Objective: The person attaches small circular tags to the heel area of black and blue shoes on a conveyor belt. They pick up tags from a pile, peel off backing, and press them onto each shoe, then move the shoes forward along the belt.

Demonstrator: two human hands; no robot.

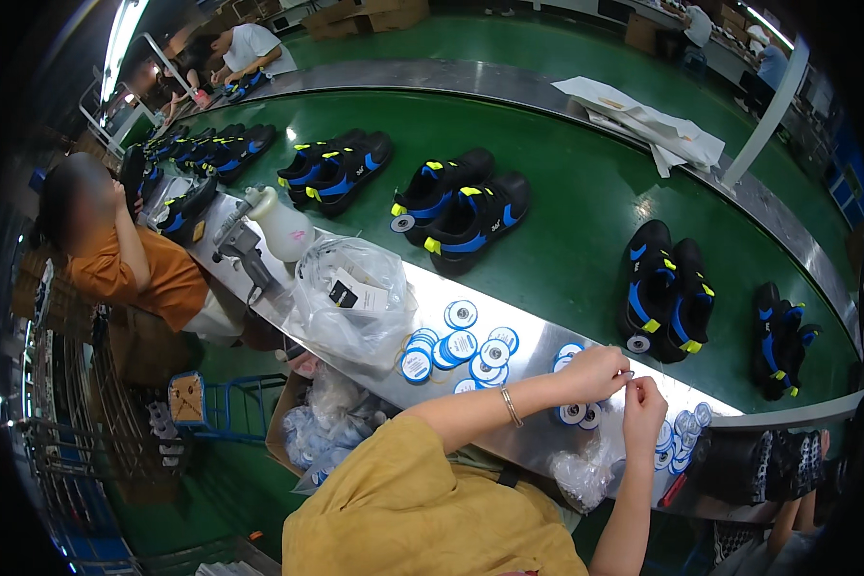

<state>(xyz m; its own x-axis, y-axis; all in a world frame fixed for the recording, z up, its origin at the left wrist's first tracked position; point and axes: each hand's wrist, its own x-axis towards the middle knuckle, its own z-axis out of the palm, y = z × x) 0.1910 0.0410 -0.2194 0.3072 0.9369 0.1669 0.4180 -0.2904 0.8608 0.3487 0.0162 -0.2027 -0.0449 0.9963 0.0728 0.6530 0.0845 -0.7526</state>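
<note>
My left hand (593,372), with a thin bracelet on its wrist, and my right hand (643,407) meet fingertip to fingertip over the steel ledge (538,338). Together they pinch a small pale piece (628,375), too small to identify. Round blue-and-white tags (461,348) lie in a loose heap on the ledge to the left of my hands. More round tags (684,426) lie just right of my right hand. A black-and-blue shoe pair (664,293) with yellow tabs stands on the green belt (566,211) right behind my hands, a round tag at its toe.
More shoe pairs (459,209) run along the belt, another pair (780,338) at right. A clear plastic bag (353,293) and a white spray bottle (280,223) stand on the ledge. A person in orange (130,259) sits left. White papers (648,123) lie on the far rail.
</note>
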